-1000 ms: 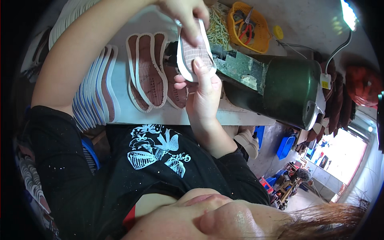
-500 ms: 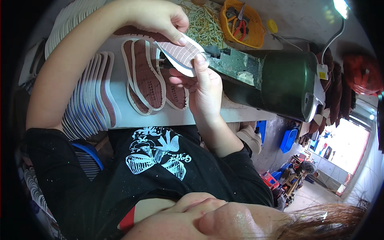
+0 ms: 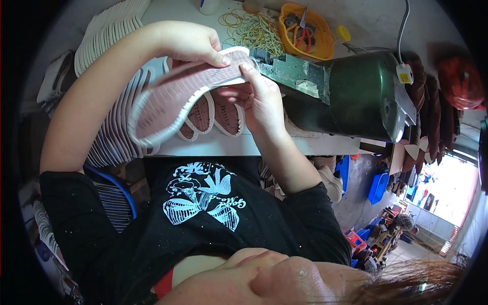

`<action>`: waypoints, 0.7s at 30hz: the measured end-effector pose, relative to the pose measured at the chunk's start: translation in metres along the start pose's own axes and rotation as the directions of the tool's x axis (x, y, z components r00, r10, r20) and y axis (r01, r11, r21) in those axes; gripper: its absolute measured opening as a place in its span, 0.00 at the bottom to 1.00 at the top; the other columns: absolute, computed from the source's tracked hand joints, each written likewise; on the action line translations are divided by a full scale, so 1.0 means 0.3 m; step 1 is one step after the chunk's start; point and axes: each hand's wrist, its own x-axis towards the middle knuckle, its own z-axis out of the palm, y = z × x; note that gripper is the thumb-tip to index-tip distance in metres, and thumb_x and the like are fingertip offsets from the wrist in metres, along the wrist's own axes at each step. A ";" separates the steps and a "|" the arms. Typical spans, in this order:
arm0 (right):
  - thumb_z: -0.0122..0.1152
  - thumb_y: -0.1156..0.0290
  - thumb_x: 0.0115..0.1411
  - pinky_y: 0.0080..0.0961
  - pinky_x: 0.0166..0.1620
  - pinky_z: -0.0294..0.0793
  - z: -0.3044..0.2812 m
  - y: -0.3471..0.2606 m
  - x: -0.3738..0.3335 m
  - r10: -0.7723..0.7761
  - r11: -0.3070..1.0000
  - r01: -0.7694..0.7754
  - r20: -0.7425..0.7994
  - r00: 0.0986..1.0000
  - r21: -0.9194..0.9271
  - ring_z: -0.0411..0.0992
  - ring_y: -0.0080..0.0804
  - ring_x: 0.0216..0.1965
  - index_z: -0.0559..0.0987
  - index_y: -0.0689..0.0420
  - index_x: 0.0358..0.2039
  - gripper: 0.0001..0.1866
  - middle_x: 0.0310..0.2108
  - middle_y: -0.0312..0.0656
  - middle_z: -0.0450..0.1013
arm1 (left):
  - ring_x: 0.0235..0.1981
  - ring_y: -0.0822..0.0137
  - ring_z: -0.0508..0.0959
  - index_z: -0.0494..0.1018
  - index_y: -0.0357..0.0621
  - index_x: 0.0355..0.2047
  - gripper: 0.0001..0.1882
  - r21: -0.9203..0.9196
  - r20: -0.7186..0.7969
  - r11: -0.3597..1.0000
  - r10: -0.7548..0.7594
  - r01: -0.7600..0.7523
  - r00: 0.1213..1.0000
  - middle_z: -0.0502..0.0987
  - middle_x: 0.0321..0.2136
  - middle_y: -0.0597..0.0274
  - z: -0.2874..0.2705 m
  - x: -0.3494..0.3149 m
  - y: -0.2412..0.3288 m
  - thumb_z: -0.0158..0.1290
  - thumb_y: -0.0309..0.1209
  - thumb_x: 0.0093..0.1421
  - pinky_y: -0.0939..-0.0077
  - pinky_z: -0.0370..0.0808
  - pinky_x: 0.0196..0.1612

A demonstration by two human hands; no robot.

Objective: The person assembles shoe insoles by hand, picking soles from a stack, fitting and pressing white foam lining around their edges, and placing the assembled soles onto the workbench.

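A brown shoe sole with a white rim is held up between my hands, in front of the green sewing-machine-like machine. My left hand is closed on its upper edge, thumb on the brown face. With thumb and fingers, my right hand pinches the end nearest the machine's narrow arm. The sole's free end hangs toward the lower left, blurred. Whether its tip touches the machine is hard to tell. Behind it, partly hidden, lie more brown soles on the white table.
A row of standing soles lines the table's left, with a white stack behind. Farther back are tangled yellowish cords and a yellow basket with pliers. Blue bins hang at the right; a person is far off.
The sole has swung so its long free end now points to the lower left, its brown face more fully showing. My left hand has moved slightly down and left. Both hands keep hold.
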 end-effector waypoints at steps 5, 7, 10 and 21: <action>0.53 0.60 0.60 0.19 0.33 0.71 -0.043 -0.002 -0.004 0.001 0.999 0.000 0.024 1.000 -0.044 0.74 0.24 0.29 0.77 0.61 0.36 0.15 0.30 0.40 0.76 | 0.09 0.68 0.74 0.75 0.30 0.24 0.24 -0.363 0.216 0.922 -0.057 0.134 0.975 0.75 0.13 0.51 0.046 -0.023 0.027 0.45 0.43 0.62 0.74 0.76 0.15; 0.52 0.63 0.61 0.18 0.35 0.72 -0.077 -0.004 -0.013 0.032 0.999 -0.033 0.047 0.998 0.028 0.74 0.22 0.30 0.76 0.63 0.35 0.14 0.30 0.40 0.76 | 0.07 0.70 0.72 0.72 0.36 0.18 0.25 -0.439 0.252 0.885 -0.046 0.157 0.967 0.74 0.11 0.53 0.083 -0.018 0.037 0.43 0.44 0.64 0.78 0.72 0.11; 0.54 0.66 0.60 0.17 0.35 0.72 -0.105 -0.058 -0.048 0.195 0.980 -0.198 0.113 0.974 0.011 0.73 0.22 0.30 0.75 0.66 0.38 0.15 0.32 0.41 0.76 | 0.03 0.72 0.68 0.69 0.36 0.14 0.28 -0.569 0.077 0.810 -0.123 0.144 0.989 0.71 0.07 0.55 0.151 -0.027 0.044 0.45 0.48 0.63 0.83 0.67 0.07; 0.62 0.70 0.56 0.18 0.38 0.72 -0.206 -0.011 -0.160 0.208 0.975 -0.193 0.142 0.968 -0.113 0.72 0.20 0.34 0.73 0.67 0.43 0.18 0.35 0.40 0.75 | 0.00 0.77 0.63 0.68 0.40 0.11 0.30 -0.471 -0.068 0.878 -0.135 0.088 0.988 0.66 0.02 0.60 0.076 0.039 0.029 0.45 0.48 0.63 0.88 0.59 0.03</action>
